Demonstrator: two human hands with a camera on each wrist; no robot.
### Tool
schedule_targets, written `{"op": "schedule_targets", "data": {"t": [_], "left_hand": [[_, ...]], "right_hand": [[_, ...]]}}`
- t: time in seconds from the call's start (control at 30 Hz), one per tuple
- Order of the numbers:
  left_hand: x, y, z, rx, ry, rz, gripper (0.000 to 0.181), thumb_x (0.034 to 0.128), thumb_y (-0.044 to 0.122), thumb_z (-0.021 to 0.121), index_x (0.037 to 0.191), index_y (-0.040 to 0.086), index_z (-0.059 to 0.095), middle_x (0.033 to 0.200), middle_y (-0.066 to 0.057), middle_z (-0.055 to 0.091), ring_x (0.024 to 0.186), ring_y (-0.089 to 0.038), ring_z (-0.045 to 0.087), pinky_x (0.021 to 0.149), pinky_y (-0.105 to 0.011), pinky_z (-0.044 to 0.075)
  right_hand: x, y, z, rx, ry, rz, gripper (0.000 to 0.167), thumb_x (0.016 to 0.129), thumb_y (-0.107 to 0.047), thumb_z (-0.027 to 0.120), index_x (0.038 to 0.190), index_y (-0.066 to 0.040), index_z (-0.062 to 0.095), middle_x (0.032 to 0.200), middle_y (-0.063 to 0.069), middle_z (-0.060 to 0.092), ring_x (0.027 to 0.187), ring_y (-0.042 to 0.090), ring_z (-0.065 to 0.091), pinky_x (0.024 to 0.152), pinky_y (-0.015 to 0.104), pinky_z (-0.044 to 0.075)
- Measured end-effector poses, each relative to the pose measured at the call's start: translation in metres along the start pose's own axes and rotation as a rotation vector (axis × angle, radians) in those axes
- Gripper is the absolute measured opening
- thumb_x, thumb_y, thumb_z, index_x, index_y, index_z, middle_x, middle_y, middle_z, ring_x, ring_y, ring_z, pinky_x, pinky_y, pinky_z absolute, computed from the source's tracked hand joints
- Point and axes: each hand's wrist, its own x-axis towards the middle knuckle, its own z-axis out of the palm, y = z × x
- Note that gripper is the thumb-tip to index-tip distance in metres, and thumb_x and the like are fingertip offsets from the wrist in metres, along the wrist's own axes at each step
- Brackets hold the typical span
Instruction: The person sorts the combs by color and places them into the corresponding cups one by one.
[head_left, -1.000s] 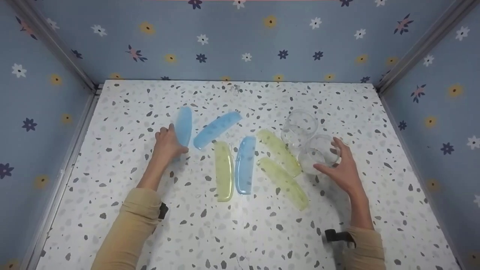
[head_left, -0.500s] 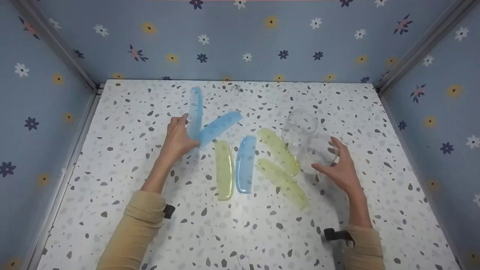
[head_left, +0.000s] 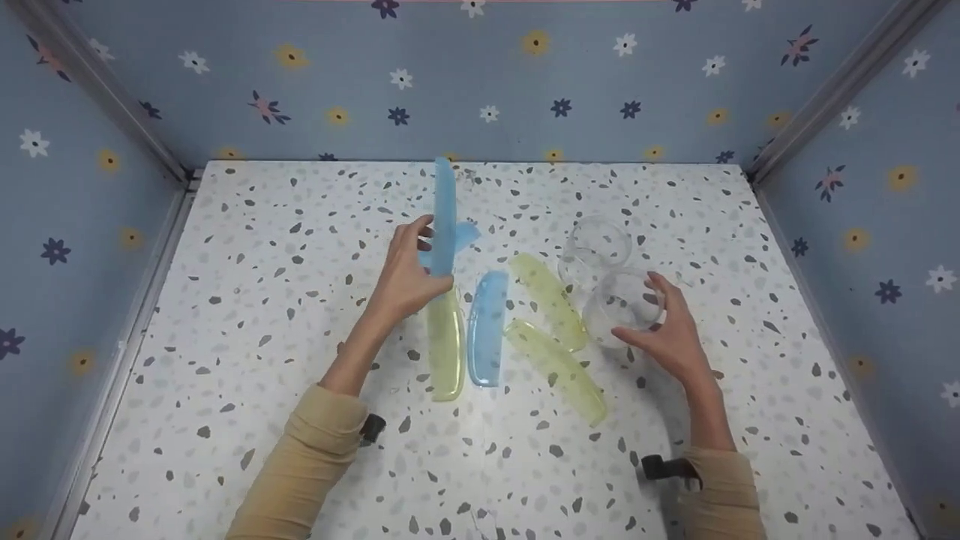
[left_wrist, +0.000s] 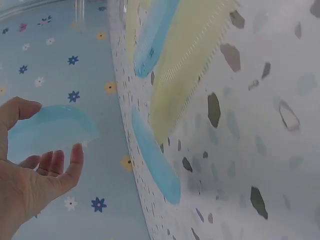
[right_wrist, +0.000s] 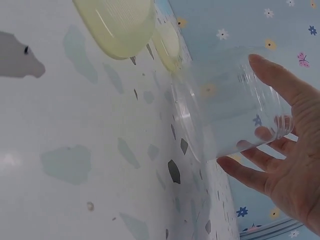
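In the head view my left hand point(head_left: 405, 276) pinches a translucent blue comb point(head_left: 445, 214) between thumb and fingers and holds it up off the table. The left wrist view shows the same comb point(left_wrist: 55, 127) in the grip. Behind it, partly hidden, lies another blue comb point(head_left: 468, 235). My right hand point(head_left: 671, 341) grips a clear, open-topped jar point(head_left: 619, 304), its thumb on one side and fingers on the other. That jar point(right_wrist: 225, 105) stands on the table in the right wrist view. A second clear jar point(head_left: 598, 238) stands just behind it.
A yellow-green comb point(head_left: 447, 356) and a blue comb point(head_left: 487, 330) lie side by side mid-table. Two more yellow-green combs, one upper point(head_left: 550, 300) and one lower point(head_left: 559, 371), lie slanted beside the jars. Flower-patterned walls point(head_left: 480, 82) enclose the speckled table point(head_left: 262, 315).
My left hand has lifted the blue comb off the table and carried it right, across the other blue comb. My right hand stays around the jar with hardly any movement.
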Motion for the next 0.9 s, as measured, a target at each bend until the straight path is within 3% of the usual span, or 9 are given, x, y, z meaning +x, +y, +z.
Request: {"op": "schedule_targets", "data": {"t": [0.3,0.57,0.73,0.9], "left_hand": [[0.001,0.029,0.043,-0.123,-0.023,0.133,0.085,0.0828,0.015,0.073,0.157,0.011,0.033,0.141,-0.01,0.046,0.125,-0.024,0.052,0.101,-0.045,0.059],[0.002,0.061,0.087,-0.227,-0.063,0.266,0.084,0.0845,0.013,0.078,0.156,0.008,0.035,0.139,-0.013,0.048,0.121,-0.027,0.054,0.095,-0.043,0.062],[0.003,0.078,0.114,-0.231,-0.111,0.332,0.086,0.0846,0.014,0.08,0.156,0.005,0.034,0.138,-0.013,0.048,0.122,-0.025,0.054,0.095,-0.037,0.061],[0.003,0.092,0.133,-0.215,-0.153,0.373,0.081,0.0863,0.015,0.079,0.155,0.007,0.035,0.136,-0.012,0.049,0.123,-0.023,0.053,0.099,-0.035,0.06]], "right_hand": [[0.005,0.001,0.003,0.027,0.006,0.018,0.113,0.074,-0.031,0.094,0.163,-0.028,0.025,0.162,0.006,0.04,0.146,0.031,0.044,0.107,0.054,0.054],[0.006,0.005,-0.002,0.06,0.022,-0.004,0.115,0.069,-0.036,0.096,0.161,-0.028,0.027,0.161,0.007,0.041,0.144,0.032,0.046,0.104,0.056,0.056],[0.007,0.008,0.0,0.072,0.027,-0.014,0.112,0.072,-0.031,0.095,0.161,-0.027,0.028,0.16,0.007,0.042,0.143,0.032,0.046,0.102,0.057,0.055],[0.007,0.009,0.001,0.092,0.022,-0.016,0.108,0.075,-0.023,0.094,0.161,-0.027,0.028,0.159,0.008,0.043,0.143,0.031,0.046,0.103,0.056,0.054]]}}
